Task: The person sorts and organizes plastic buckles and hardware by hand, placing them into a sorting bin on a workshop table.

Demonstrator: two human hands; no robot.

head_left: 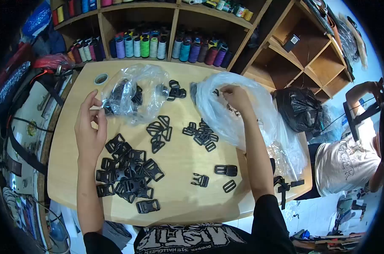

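Observation:
My left hand (91, 125) is raised with its fingers apart beside a clear plastic bag (147, 80) that contains black plastic parts. My right hand (237, 99) reaches into the mouth of a larger translucent bag (209, 99), its fingers curled together; what they hold, if anything, is hidden. Small dark pieces (230, 111) show inside that bag under the hand. Below my left hand lies a heap of black side-release buckles (130, 175). Between the bags and the heap are black triangular rings (160, 131) and a small pile of strap sliders (202, 135).
A buckle half (200, 180), a closed buckle (226, 170) and one slider (229, 186) lie near the table's front. A tape roll (101, 79) sits at the back left. Thread spools (145, 45) fill shelves behind. A black bag (300, 108) and another person (349, 163) are at right.

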